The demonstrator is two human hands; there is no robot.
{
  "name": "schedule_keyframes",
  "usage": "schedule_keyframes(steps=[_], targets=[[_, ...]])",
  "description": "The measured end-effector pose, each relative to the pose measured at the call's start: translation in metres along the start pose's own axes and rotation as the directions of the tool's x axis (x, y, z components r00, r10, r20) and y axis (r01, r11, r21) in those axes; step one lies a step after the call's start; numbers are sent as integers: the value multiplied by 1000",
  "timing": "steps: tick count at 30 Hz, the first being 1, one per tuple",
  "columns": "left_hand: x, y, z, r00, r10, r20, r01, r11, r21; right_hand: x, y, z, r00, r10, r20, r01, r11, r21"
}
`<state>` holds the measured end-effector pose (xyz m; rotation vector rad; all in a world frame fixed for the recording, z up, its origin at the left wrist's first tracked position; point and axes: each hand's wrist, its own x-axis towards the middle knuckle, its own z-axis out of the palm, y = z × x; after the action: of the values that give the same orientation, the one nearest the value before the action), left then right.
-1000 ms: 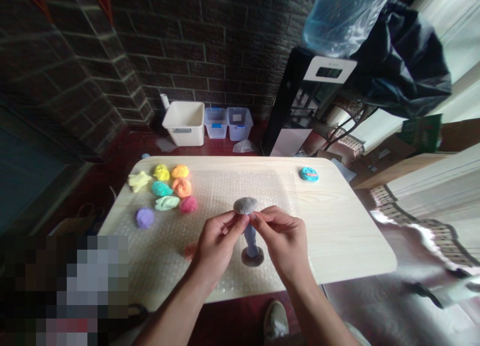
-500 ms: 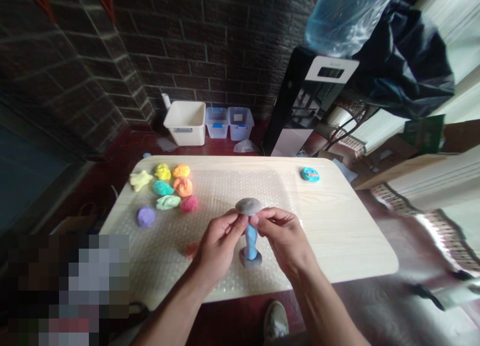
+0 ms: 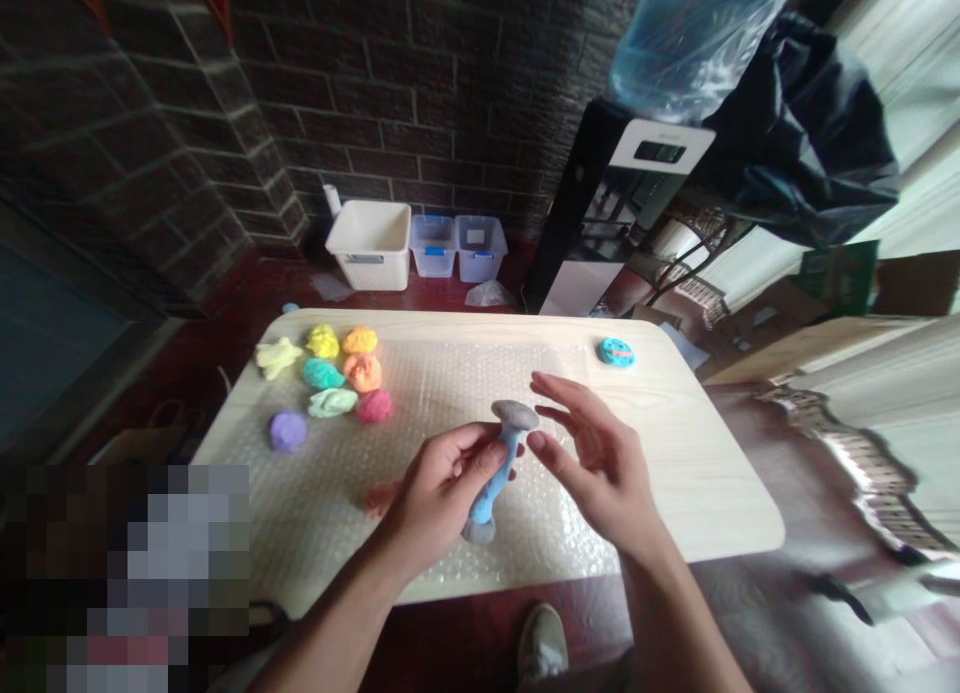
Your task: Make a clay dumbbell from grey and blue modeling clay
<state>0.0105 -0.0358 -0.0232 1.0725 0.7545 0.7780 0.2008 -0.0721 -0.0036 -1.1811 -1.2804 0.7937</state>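
Blue modelling clay forms a slim stem [image 3: 491, 495], held at a slant in the curled fingers of the left hand [image 3: 442, 493]. Its grey cap [image 3: 515, 413] leans up and right toward the open right hand [image 3: 592, 463], which grasps nothing and hovers just apart, while its grey foot [image 3: 478, 531] points down-left. Below lies bubble wrap [image 3: 442, 393] on a pale wood-grain table [image 3: 697, 473], with coloured clay lumps [image 3: 324, 373] nearby and a brick wall [image 3: 360, 103] beyond.
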Motion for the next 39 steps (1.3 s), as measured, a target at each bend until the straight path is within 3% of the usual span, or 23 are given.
schedule_keyframes(steps=[2,4,14,19,24,30,39], targets=[[-2,1,0,999,-2,34,1,1000,23,-1,-2,-2,990,-64,123,79,990,-117],[-4,2,1,998,-11,58,10,1000,15,-2,-4,-2,980,-96,175,130,973,-191],[-2,-2,0,999,-4,39,3,1000,12,-2,-3,1,955,-175,239,248,915,-319],[-2,0,-3,999,-2,39,1,1000,22,-4,1,6,977,-144,156,179,955,-236],[-1,1,-6,1000,23,17,-26,983,184,-6,6,8,988,-55,142,71,991,-114],[-2,-6,-6,993,115,-13,-106,952,288,-3,5,6,960,-105,261,147,978,-145],[-3,-5,-6,989,145,-7,-135,940,315,-5,12,6,973,-89,213,117,986,-121]])
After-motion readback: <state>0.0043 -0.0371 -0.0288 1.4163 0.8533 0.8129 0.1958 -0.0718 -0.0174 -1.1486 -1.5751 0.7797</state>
